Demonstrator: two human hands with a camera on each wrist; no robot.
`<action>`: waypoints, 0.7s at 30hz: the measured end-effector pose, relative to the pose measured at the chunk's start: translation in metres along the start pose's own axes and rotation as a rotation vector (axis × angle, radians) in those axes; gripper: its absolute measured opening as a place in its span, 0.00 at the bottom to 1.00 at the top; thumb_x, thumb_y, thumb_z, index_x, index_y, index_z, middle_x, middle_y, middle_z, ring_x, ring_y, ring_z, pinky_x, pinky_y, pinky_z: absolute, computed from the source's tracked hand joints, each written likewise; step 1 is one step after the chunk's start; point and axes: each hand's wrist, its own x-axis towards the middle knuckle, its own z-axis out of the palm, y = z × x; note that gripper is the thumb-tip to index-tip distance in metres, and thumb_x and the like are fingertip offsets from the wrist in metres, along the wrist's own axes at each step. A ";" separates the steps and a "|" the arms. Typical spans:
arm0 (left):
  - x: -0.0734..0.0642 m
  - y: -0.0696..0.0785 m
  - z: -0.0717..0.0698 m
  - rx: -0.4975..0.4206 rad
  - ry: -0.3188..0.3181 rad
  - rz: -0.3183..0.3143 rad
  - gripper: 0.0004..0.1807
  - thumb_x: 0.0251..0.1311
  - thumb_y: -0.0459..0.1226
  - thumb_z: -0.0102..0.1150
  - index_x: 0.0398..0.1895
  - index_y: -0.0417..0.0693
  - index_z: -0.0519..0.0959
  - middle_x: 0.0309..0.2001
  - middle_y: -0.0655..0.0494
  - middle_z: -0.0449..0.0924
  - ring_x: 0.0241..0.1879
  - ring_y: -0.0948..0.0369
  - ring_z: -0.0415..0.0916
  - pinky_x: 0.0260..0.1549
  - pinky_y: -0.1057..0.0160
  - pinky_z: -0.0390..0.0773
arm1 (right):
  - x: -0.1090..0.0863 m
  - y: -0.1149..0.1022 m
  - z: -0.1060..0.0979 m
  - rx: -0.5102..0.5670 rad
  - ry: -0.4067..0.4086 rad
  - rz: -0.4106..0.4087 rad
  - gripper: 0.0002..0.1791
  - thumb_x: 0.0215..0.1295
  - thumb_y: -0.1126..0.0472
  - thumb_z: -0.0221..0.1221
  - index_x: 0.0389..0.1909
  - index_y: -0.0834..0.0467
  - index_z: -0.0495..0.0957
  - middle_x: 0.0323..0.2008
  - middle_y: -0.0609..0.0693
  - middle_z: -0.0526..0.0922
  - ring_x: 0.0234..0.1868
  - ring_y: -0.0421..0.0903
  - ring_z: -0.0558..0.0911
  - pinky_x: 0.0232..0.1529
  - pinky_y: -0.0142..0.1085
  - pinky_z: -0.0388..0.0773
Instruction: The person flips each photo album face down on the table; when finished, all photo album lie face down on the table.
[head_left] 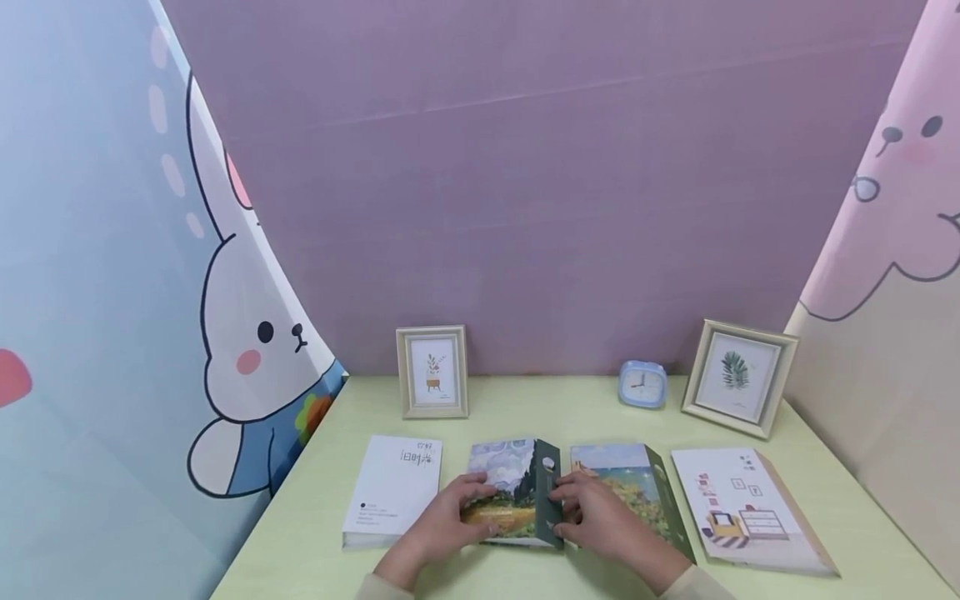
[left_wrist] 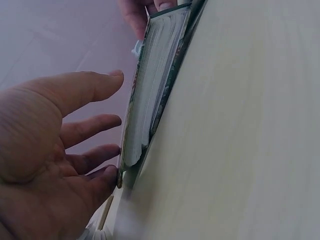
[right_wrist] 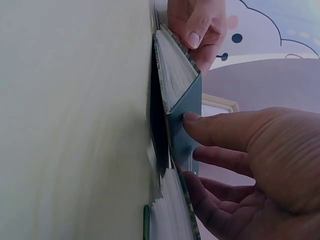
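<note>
A thick book with a painted landscape cover and a dark green spine lies face up on the table between both hands. My left hand is at its left side, thumb and fingers spread over the cover's edge. In the left wrist view, the left fingertips meet that edge. Against the green spine my right hand rests its thumb and fingertips, which are loosely bent, not wrapped round the book. Just right of it lies another book with a seaside painting, partly hidden under the right hand and forearm.
A white book lies at the left, and a white book with a furniture drawing at the right. Along the back stand a framed plant picture, a blue clock and a framed leaf picture, before a purple backdrop.
</note>
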 end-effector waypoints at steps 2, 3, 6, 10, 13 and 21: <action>0.000 -0.001 0.000 0.001 0.003 0.004 0.31 0.58 0.45 0.77 0.63 0.45 0.81 0.74 0.44 0.67 0.74 0.39 0.63 0.73 0.35 0.60 | 0.001 -0.001 0.000 0.005 -0.010 0.005 0.24 0.56 0.64 0.77 0.54 0.65 0.85 0.63 0.65 0.77 0.42 0.49 0.85 0.36 0.34 0.85; 0.000 -0.001 0.000 0.002 0.005 0.006 0.31 0.58 0.46 0.77 0.63 0.45 0.81 0.74 0.43 0.67 0.74 0.39 0.63 0.73 0.35 0.60 | 0.001 -0.001 0.001 0.002 -0.013 0.006 0.24 0.56 0.64 0.78 0.54 0.65 0.85 0.62 0.64 0.78 0.42 0.49 0.85 0.36 0.34 0.85; 0.001 -0.002 0.000 0.011 0.015 0.011 0.32 0.57 0.45 0.77 0.63 0.44 0.81 0.74 0.43 0.68 0.73 0.40 0.63 0.73 0.34 0.59 | 0.002 -0.003 0.001 -0.012 -0.026 0.003 0.23 0.56 0.63 0.78 0.52 0.64 0.85 0.61 0.63 0.79 0.43 0.51 0.85 0.36 0.34 0.84; 0.001 -0.002 0.001 0.043 0.021 0.009 0.32 0.57 0.44 0.77 0.64 0.42 0.81 0.73 0.43 0.69 0.73 0.40 0.64 0.73 0.35 0.60 | 0.004 -0.006 0.002 -0.033 -0.036 -0.004 0.22 0.55 0.63 0.78 0.50 0.63 0.86 0.59 0.62 0.79 0.44 0.52 0.85 0.37 0.34 0.85; 0.001 -0.001 0.001 0.086 0.026 0.005 0.32 0.56 0.43 0.78 0.63 0.42 0.81 0.73 0.44 0.69 0.73 0.40 0.65 0.72 0.35 0.62 | 0.004 -0.008 0.002 -0.031 -0.037 0.004 0.21 0.54 0.63 0.78 0.49 0.63 0.86 0.59 0.61 0.79 0.43 0.51 0.85 0.37 0.35 0.85; 0.002 0.002 0.002 0.154 0.039 0.013 0.32 0.55 0.42 0.79 0.62 0.41 0.82 0.72 0.43 0.71 0.71 0.40 0.67 0.71 0.36 0.64 | 0.006 -0.008 0.003 -0.042 -0.026 -0.008 0.21 0.54 0.64 0.78 0.49 0.64 0.86 0.58 0.60 0.79 0.42 0.50 0.85 0.37 0.36 0.86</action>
